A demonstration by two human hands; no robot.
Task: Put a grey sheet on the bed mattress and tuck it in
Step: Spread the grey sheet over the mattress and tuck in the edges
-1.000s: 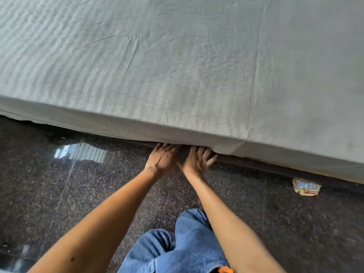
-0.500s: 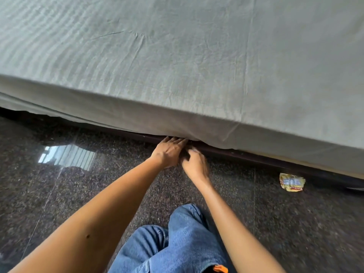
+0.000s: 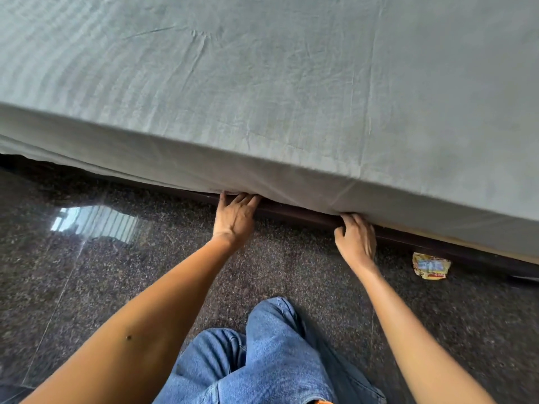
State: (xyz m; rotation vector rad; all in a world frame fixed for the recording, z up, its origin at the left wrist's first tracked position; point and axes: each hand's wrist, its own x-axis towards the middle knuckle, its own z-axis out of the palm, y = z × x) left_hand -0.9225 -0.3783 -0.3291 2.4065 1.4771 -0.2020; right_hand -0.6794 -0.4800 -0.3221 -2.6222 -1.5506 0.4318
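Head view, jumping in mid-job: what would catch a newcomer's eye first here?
The grey sheet fills the upper half, spread flat and hanging down the near side. At its lower edge, along the dark bed frame, the left hand and right hand reach under the fabric, set apart. A crumpled yellow wrapper lies on the floor at right, near the frame.

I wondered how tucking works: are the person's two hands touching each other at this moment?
No, the left hand and the right hand are apart along the lower edge of the grey sheet.

One grey sheet (image 3: 262,83), two hands (image 3: 234,218) (image 3: 357,243), one wrapper (image 3: 431,266), one bed frame (image 3: 306,214).
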